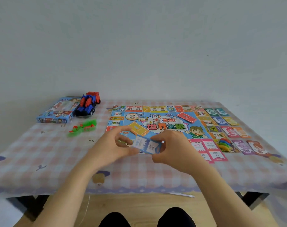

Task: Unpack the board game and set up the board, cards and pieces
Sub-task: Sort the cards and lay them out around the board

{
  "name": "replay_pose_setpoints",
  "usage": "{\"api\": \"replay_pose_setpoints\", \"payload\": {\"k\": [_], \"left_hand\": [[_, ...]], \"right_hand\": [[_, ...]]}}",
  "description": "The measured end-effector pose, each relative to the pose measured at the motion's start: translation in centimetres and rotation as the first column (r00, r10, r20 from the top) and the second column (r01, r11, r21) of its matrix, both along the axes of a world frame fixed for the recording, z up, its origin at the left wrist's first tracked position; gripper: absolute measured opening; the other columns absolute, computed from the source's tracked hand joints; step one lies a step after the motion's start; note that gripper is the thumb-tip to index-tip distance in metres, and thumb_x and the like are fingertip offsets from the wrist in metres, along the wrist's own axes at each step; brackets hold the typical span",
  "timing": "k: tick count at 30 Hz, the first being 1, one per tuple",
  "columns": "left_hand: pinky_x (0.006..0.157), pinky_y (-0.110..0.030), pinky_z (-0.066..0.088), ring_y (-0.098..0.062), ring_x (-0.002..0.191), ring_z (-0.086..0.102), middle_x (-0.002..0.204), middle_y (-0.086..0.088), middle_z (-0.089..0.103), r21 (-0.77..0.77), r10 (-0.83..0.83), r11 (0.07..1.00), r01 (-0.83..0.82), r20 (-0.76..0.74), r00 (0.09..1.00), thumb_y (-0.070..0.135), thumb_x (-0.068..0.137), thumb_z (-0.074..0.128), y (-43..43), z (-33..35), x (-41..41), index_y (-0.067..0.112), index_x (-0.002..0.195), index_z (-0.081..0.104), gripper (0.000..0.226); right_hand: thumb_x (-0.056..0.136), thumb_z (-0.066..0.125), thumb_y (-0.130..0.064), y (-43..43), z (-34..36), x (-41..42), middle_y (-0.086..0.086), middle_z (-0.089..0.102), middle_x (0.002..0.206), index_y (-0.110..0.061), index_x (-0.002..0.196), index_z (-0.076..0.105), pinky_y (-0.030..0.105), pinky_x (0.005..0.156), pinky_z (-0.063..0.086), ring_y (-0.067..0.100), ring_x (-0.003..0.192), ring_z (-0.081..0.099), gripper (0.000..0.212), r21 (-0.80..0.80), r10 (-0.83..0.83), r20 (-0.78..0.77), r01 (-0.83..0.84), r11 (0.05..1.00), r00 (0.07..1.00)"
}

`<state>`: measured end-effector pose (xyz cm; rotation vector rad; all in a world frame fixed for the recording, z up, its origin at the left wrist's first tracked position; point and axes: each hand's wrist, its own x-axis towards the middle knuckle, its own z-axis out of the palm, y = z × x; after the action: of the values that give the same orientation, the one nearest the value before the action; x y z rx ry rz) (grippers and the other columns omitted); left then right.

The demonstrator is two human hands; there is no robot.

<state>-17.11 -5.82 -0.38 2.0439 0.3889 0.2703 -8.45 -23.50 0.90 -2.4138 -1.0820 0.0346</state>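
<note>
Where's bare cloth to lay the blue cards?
Free: near-left cloth, bordered by the green pieces, the board and its front edge; also the front strip below the pink cards. Crowded: banknotes right of the board, box and toy truck far left.

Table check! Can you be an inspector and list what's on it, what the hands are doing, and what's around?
Surface: pink checked cloth covers the table.
Job's things: board unfolded; yellow deck, red deck and die on it; pink cards at its near edge; coloured pawns piled at its near right corner; money notes in rows to its right; green and red houses heaped to its left; game box far left.
Clutter: toy truck beside the box.
Hands: left hand and right hand both pinch blue cards.
Cables: none certain; a thin pale strand hangs below the table.
Surroundings: plain wall, wooden floor.
</note>
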Motion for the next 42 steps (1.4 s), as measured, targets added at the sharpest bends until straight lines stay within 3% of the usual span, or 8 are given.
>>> {"api": "replay_pose_setpoints", "payload": {"k": [3,5,14,24,27,30,36,42], "left_hand": [[0.071,-0.012,0.042,0.007,0.095,0.052,0.113,0.024,0.05,0.469,-0.134,0.862,0.192,-0.155,0.979,0.04,0.061,0.085,0.4,-0.2,-0.4,0.044,0.126,0.047,0.075],[0.08,-0.016,0.041,0.005,0.1,0.048,0.116,0.022,0.05,0.57,-0.15,0.794,0.211,-0.153,0.977,0.047,0.062,0.083,0.2,-0.5,-0.4,0.038,0.127,0.052,0.073],[0.082,-0.021,0.044,0.0,0.098,0.05,0.106,0.017,0.057,0.529,-0.148,0.82,0.219,-0.174,0.974,0.045,0.068,0.079,-0.4,-0.3,-0.6,0.035,0.108,0.066,0.043],[0.081,-0.024,0.046,-0.002,0.095,0.052,0.102,0.017,0.057,0.528,-0.163,0.815,0.239,-0.188,0.969,0.046,0.071,0.077,-0.1,-0.5,-0.1,0.034,0.11,0.066,0.042],[0.079,-0.021,0.047,0.002,0.088,0.055,0.099,0.019,0.058,0.473,-0.075,0.878,0.071,-0.009,0.997,0.044,0.072,0.077,1.7,0.2,0.0,0.032,0.109,0.067,0.041],[0.076,-0.017,0.041,0.004,0.09,0.051,0.107,0.016,0.057,0.531,0.06,0.843,-0.085,0.065,0.996,0.042,0.076,0.073,5.3,1.1,0.3,0.031,0.115,0.064,0.041],[0.102,-0.034,0.039,-0.018,0.119,0.048,0.132,0.0,0.047,0.608,0.294,0.772,-0.186,-0.081,0.952,0.041,0.07,0.079,13.3,0.1,-0.9,0.025,0.13,0.055,0.066],[0.072,-0.026,0.041,-0.012,0.092,0.056,0.098,0.011,0.056,0.661,0.3,0.711,-0.24,0.023,0.954,0.032,0.077,0.074,14.2,-1.0,-2.1,0.03,0.086,0.068,0.011]], "right_hand": [[0.075,0.071,-0.03,0.1,0.3,0.3,-0.006,0.06,0.109,-0.024,0.127,0.059,0.021,0.073,0.049,0.01,0.087,0.053,0.054,-0.111,0.088,-0.007,-0.088,0.99,0.996],[0.075,0.07,-0.032,0.3,0.5,0.3,-0.006,0.06,0.104,-0.025,0.123,0.062,0.024,0.075,0.05,0.011,0.086,0.053,0.049,-0.18,0.128,0.002,-0.126,0.975,0.992],[0.073,0.075,-0.032,0.8,-0.5,0.5,-0.003,0.047,0.11,-0.028,0.128,0.058,0.026,0.077,0.044,0.012,0.09,0.047,0.058,-0.249,0.191,-0.041,-0.195,0.949,0.981],[0.071,0.074,-0.036,0.8,-0.3,1.1,-0.012,0.05,0.106,-0.036,0.121,0.059,0.02,0.07,0.041,0.003,0.084,0.048,0.052,-0.254,0.188,-0.06,-0.198,0.947,0.98],[0.074,0.071,-0.032,2.1,0.4,1.6,-0.014,0.053,0.1,-0.034,0.115,0.064,0.023,0.075,0.045,-0.001,0.076,0.047,0.042,-0.147,0.15,-0.031,-0.153,0.977,0.988],[0.081,0.065,-0.023,5.0,1.3,2.1,-0.014,0.055,0.096,-0.03,0.111,0.068,0.022,0.073,0.046,0.0,0.072,0.048,0.031,-0.04,0.11,0.034,-0.108,0.993,0.993],[0.086,0.06,-0.019,11.1,2.0,2.3,-0.006,0.066,0.107,-0.025,0.109,0.07,0.03,0.083,0.054,0.011,0.084,0.06,0.025,-0.017,0.156,0.014,-0.156,0.988,0.988],[0.087,0.056,-0.015,14.9,1.2,2.1,-0.006,0.068,0.105,-0.023,0.105,0.071,0.029,0.082,0.052,0.013,0.089,0.061,0.025,-0.061,0.165,0.0,-0.165,0.984,0.986]]}}
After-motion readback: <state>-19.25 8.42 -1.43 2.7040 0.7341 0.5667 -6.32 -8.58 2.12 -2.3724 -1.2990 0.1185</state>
